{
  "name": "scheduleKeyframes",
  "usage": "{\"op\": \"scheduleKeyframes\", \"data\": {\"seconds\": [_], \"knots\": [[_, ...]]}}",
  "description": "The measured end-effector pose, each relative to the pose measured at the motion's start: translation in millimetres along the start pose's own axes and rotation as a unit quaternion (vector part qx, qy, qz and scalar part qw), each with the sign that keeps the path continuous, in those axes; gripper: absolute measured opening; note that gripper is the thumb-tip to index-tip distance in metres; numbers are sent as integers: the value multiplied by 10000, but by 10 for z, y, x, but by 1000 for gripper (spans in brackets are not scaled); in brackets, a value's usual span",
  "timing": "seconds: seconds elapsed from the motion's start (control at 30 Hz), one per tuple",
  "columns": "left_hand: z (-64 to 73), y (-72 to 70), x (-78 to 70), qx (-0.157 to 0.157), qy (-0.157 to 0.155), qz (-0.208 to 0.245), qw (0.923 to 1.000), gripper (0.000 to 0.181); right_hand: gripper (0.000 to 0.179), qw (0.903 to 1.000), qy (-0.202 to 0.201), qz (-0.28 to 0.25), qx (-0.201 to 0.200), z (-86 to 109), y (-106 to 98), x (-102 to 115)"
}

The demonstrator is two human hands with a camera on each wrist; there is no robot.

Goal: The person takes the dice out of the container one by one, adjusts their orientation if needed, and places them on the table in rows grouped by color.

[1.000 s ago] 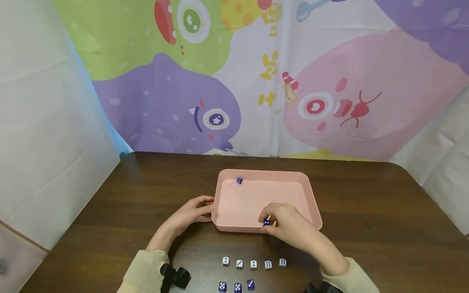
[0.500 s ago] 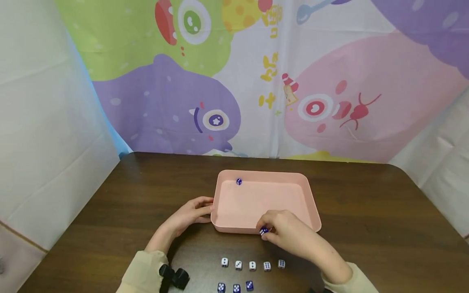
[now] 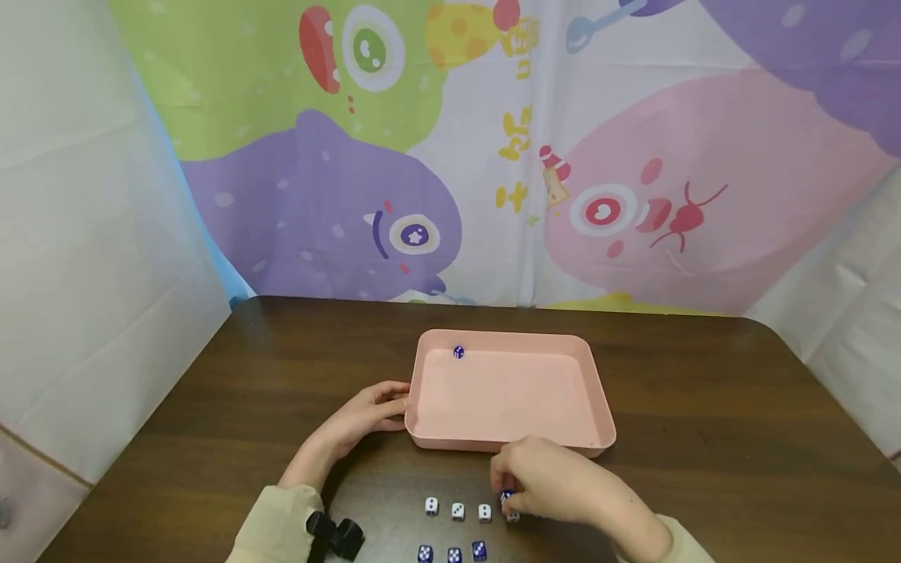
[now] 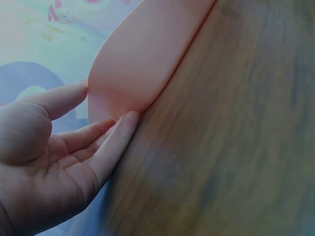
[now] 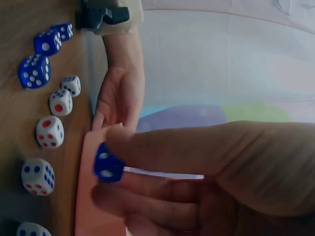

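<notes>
My right hand [image 3: 552, 481] pinches a blue die [image 5: 109, 164] with white dots between thumb and fingers. In the head view it is over the right part of a row of white dice [image 3: 457, 511] and hides the row's right end. Left of the pink tray [image 3: 507, 391], my left hand [image 3: 362, 414] touches the tray's outer wall with extended fingers; the left wrist view shows these fingertips [image 4: 130, 117] against that wall. One blue die [image 3: 459, 352] lies inside the tray near its back left corner. Three more blue dice [image 3: 454, 555] lie at the near edge of the view.
A dark wooden table [image 3: 317, 336] carries everything. Behind it hangs a curtain [image 3: 493, 234] with cartoon figures. A black wrist strap mount [image 3: 336, 534] sits at the left sleeve.
My right hand has carried its blue die from the tray's near wall out of the tray, toward me, to over the white dice. The left hand has stayed at the tray.
</notes>
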State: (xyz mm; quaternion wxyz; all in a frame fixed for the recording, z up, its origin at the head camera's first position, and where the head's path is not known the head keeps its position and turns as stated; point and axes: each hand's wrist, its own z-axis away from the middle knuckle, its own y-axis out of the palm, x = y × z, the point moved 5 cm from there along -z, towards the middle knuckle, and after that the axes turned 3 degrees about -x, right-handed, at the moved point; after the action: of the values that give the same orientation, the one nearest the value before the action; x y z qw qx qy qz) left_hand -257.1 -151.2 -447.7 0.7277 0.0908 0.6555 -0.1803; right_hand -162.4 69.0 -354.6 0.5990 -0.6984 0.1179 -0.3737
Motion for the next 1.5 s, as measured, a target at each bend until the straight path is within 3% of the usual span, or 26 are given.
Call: {"op": "scheduleKeyframes", "data": {"seconds": [0.1, 0.27, 0.8, 1.2, 1.5], "knots": [[1, -2, 6, -33, -28, 11, 10000, 52, 17, 9991, 95, -23, 404, 8, 64, 18], [-4, -3, -27, -3, 35, -44, 10000, 51, 21, 9974, 173, 32, 698, 5, 145, 48], [18, 13, -27, 47, -23, -93, 9999, 51, 30, 9970, -134, 222, 728, 13, 302, 137], [0, -12, -7, 57, -28, -77, 9999, 52, 27, 9960, 130, 39, 878, 71, 301, 50], [2, -13, -12, 30, -23, -43, 10000, 51, 22, 9998, -61, 106, 171, -56, 101, -73]]}}
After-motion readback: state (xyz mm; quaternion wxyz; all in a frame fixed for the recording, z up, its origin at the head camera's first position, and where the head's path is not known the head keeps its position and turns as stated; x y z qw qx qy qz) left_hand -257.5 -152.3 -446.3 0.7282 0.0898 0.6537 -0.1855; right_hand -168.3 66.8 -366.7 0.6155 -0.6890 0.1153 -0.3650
